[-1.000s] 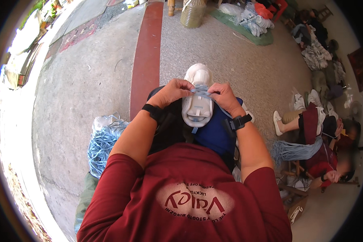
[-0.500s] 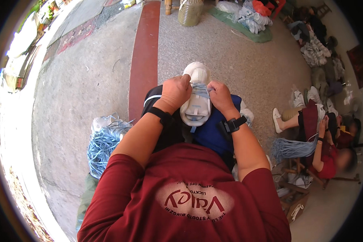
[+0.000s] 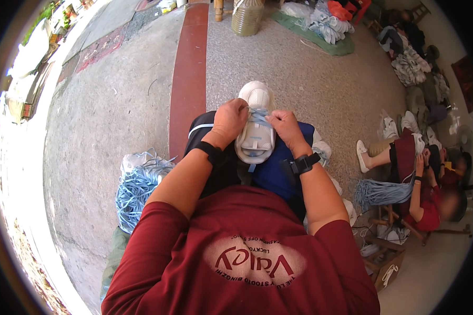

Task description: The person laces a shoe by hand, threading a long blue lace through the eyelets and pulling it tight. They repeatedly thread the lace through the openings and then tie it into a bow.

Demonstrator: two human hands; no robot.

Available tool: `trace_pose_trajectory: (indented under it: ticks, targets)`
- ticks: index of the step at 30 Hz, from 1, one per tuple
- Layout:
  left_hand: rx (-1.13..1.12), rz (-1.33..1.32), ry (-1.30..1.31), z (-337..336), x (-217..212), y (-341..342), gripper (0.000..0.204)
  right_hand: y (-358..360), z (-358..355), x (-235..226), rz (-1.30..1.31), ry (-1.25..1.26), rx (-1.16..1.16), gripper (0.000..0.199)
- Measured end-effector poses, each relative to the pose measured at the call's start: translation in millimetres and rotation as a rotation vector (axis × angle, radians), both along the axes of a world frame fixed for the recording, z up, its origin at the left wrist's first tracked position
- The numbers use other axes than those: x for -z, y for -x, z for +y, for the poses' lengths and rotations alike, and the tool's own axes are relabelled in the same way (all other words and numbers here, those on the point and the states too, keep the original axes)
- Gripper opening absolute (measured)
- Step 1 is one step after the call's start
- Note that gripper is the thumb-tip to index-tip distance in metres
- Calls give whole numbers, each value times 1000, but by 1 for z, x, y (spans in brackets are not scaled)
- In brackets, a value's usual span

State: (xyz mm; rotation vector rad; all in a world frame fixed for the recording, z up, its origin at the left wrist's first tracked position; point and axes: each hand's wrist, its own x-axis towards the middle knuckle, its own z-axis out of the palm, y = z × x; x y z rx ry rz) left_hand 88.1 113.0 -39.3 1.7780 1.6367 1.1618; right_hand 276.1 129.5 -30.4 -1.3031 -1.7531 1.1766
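The maroon shirt (image 3: 231, 210) carries dark lettering (image 3: 281, 268) on a pale oval (image 3: 213, 257). A white, mesh-toed shoe (image 3: 255, 132) rests at the person's knees, toe outward. The left hand (image 3: 229, 121) and right hand (image 3: 287, 128) each pinch its pale-blue lace (image 3: 258, 113); the tongue (image 3: 255, 146) bears faint print.

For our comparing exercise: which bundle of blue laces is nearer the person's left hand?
The tangled bundle, left of the left hand; the straighter bundle is far right, beside a co-worker.

Printed lettering (image 3: 255, 264) stands on the maroon shirt (image 3: 184, 286).
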Motion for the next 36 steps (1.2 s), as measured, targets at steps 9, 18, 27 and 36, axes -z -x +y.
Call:
trace_pose_trajectory:
  ticks: [9,18,27,36]
  targets:
    - [197,-724,542,6,8,9,18,2,-12,16,75,64,263,29]
    - [-16,-50,357,10,3,-1,30,0,-11,14,-162,-132,230,18]
    - [-23,-541,327,-10,10,44,17,-35,-23,-2,496,191,544,25]
    - [12,-283,153,-36,-16,66,13,-82,-53,-8,503,237,519,14]
